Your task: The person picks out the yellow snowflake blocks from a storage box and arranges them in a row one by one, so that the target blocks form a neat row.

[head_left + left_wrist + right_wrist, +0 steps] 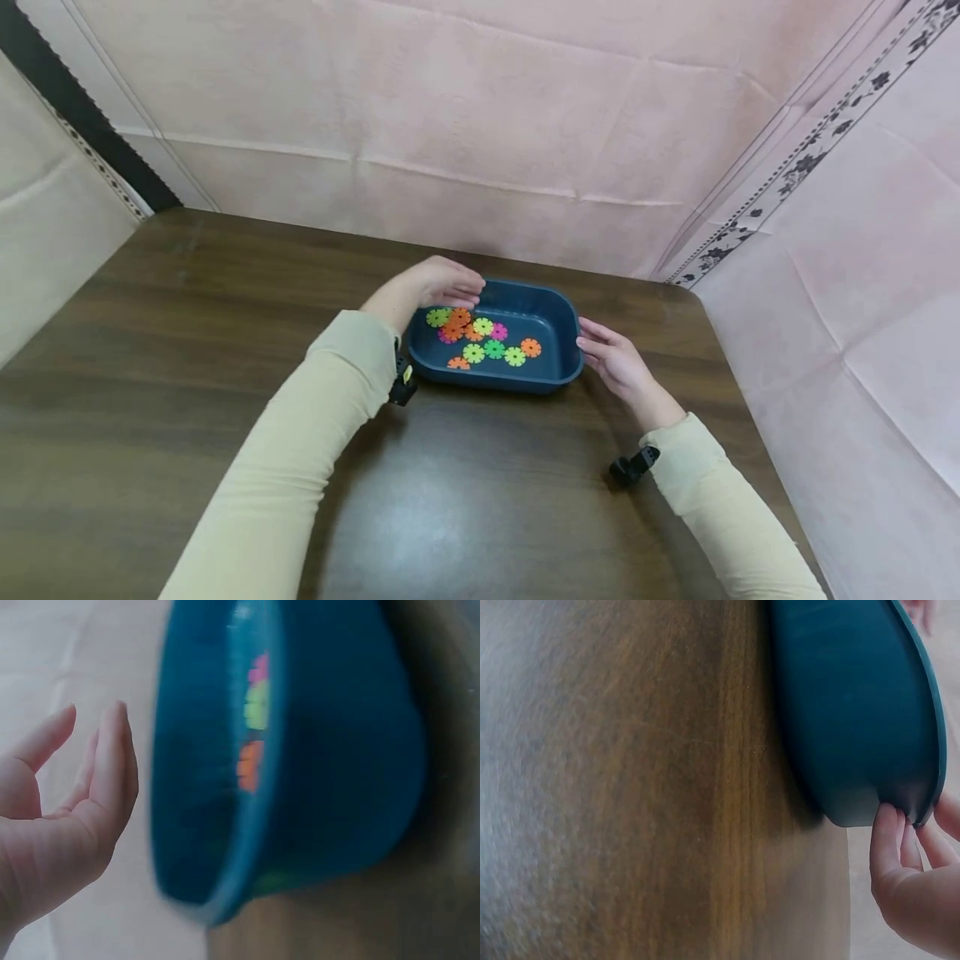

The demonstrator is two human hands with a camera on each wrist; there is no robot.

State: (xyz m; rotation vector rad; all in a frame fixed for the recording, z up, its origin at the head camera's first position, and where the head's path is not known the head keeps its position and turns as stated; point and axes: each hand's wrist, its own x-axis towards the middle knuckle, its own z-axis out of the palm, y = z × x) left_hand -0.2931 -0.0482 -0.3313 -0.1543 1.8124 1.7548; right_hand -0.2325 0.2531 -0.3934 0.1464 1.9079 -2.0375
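The left hand [441, 285] hung unclenched; one-sided force from the right hand [622, 367] (touching, grip unclear) risked skewing the tub [491, 382]

Long pale-yellow sleeves [277, 467] end in wide cuffs [358, 343] — a small black camera [402, 385] beside each.

No txt, nos., labels, brand names or signs legible in any view rn.

Left grip [69, 834] near blue tub [345, 750], seemingly toothed pieces [256, 706] inside
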